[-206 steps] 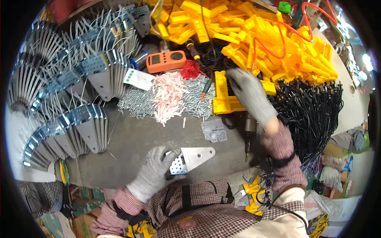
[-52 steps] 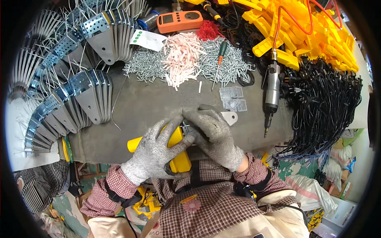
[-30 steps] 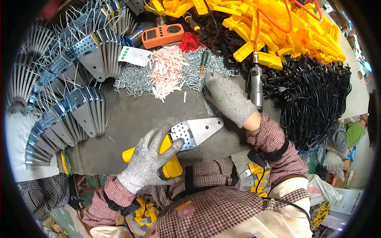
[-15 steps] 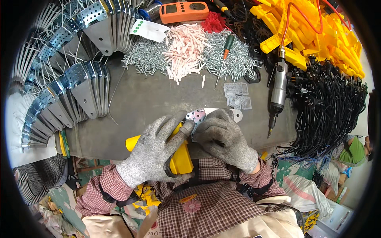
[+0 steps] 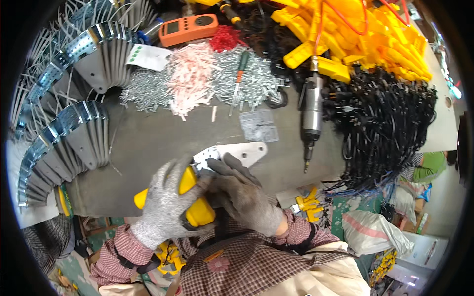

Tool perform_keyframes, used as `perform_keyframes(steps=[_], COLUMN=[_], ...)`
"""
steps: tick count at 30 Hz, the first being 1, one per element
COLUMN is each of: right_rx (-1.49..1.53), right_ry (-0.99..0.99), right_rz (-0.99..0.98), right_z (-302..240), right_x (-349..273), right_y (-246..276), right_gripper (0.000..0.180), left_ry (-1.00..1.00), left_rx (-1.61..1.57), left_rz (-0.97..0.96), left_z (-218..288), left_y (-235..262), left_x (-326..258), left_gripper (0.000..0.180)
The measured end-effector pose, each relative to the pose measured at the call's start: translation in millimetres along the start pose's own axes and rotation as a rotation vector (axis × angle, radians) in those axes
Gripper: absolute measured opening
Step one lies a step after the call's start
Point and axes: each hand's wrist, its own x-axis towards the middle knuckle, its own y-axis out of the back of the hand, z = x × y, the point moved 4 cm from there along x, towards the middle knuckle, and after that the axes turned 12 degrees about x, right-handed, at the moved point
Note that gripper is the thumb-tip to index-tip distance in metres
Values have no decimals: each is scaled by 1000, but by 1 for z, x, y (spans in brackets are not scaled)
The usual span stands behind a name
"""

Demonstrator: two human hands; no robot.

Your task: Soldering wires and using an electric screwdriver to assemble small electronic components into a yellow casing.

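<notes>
Grey workbench (image 5: 148, 143), crowded along its far edge, bare patch in the middle. Workshop clutter on the floor beyond its near edge.

Far left: fanned stacks of perforated metal brackets (image 5: 74, 143), stood on edge, curving round the bench's left side; a second fan (image 5: 98, 54) sits further back. A white tag with green dots (image 5: 147, 56) lies against that rear fan.

Centre back: an orange handheld meter (image 5: 188, 28), then a heap of silver screws (image 5: 232, 81) with pale pink plastic plugs (image 5: 190, 79) piled over its middle. A red-tufted bundle (image 5: 226, 38) lies just behind. A small screwdriver with green and orange handle (image 5: 239, 69) rests on the screws.

Near edge, centre: left hand (image 5: 165, 207), grey knit glove, fingers wrapped round a yellow plastic part (image 5: 197, 213). Right hand (image 5: 244, 195), darker grey glove, meets it from the right, fingers curled against the yellow part's top where a flat metal bracket (image 5: 237, 152) joins it. The bracket pokes out beyond both hands, lying flat over the bench. Whether the right fingertips pinch anything small, I cannot tell.

Right of centre: two small clear bags (image 5: 259, 126), then a pneumatic screwdriver (image 5: 312, 116), tip pointing to the near edge. Far right: a tangle of black cables (image 5: 385, 128), with a mound of yellow plastic parts (image 5: 365, 39) behind it.
</notes>
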Motion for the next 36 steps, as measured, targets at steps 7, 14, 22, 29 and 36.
perform_keyframes(steps=[7,14,22,29,36], right_rx=[-53,-66,18,2,-11], right_ry=[294,275,285,299,295], right_rz=[83,109,108,89,42], right_z=[7,-4,-1,-2,17], right_x=[3,10,14,14,5], right_y=[12,7,11,10,14], right_gripper=[37,30,31,33,33], left_ry=[-2,-32,-53,-14,0], left_rx=[-33,-110,-139,-148,-24], left_rz=[14,49,2,1,-44], left_z=[4,0,-1,1,11], left_y=[1,2,3,5,2], left_x=[6,1,1,-6,2], left_gripper=[112,115,118,119,105])
